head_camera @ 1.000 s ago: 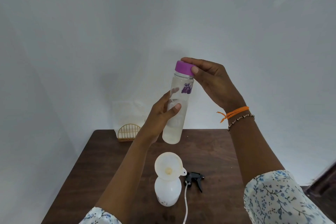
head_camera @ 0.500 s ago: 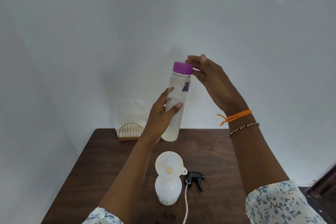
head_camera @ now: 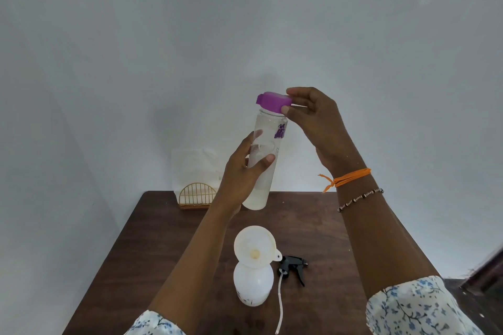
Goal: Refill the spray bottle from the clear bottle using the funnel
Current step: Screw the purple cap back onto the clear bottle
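Two bottles (head_camera: pixel 265 155) (head_camera: pixel 253 287), one funnel (head_camera: pixel 254 247)

Purple cap (head_camera: pixel 273 101) now lifted and tilted off the neck of the clear bottle (head_camera: pixel 265 160), where a second ago sat screwed down flat. Right hand (head_camera: pixel 317 119) shifted from over the cap's top to pinching its right edge between thumb and fingertips. Bottle raised slightly and leaning a little more rightward in the left hand (head_camera: pixel 245 171).

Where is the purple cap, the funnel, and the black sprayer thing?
purple cap (head_camera: pixel 273 100): head view, on its flat top.
funnel (head_camera: pixel 254 246): head view, inside the white bowl.
black sprayer (head_camera: pixel 293 264): head view, on the trigger head lying on the table.
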A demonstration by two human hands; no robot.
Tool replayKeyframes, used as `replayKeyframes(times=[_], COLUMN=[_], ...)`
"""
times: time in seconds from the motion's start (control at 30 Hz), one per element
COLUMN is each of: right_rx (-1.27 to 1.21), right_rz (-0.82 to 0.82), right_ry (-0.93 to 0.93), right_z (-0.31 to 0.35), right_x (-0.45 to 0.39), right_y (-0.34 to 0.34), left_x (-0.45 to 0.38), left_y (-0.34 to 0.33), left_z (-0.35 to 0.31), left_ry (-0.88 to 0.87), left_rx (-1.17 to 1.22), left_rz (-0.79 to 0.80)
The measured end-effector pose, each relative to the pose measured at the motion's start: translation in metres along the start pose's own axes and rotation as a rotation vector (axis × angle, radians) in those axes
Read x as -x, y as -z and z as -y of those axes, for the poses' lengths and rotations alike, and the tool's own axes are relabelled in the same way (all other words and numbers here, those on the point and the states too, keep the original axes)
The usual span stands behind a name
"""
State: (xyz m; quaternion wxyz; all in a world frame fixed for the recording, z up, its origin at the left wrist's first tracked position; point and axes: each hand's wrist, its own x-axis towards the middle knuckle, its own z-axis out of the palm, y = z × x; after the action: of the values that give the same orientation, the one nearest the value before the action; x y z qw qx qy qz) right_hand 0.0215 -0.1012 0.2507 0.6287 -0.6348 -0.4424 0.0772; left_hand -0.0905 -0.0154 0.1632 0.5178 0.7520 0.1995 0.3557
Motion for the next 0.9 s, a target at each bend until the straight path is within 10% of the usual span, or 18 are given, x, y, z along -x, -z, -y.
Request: replayKeyframes(times=[0.4,0.9], right_rx=[-0.150,-0.104], right_rz=[0.366,0.116], right_ry=[0.039,-0.051], right_z=[0.001,0.001], right_x=[-0.003,-0.003], right_y=[0.017,0.014], left_x=[0.006,0.003], left_y=[0.004,0.000], left_z=[-0.001,-0.002], left_ry=[0.012,0.007], left_rx=[0.091,0.055], left_rz=[0.117,0.003])
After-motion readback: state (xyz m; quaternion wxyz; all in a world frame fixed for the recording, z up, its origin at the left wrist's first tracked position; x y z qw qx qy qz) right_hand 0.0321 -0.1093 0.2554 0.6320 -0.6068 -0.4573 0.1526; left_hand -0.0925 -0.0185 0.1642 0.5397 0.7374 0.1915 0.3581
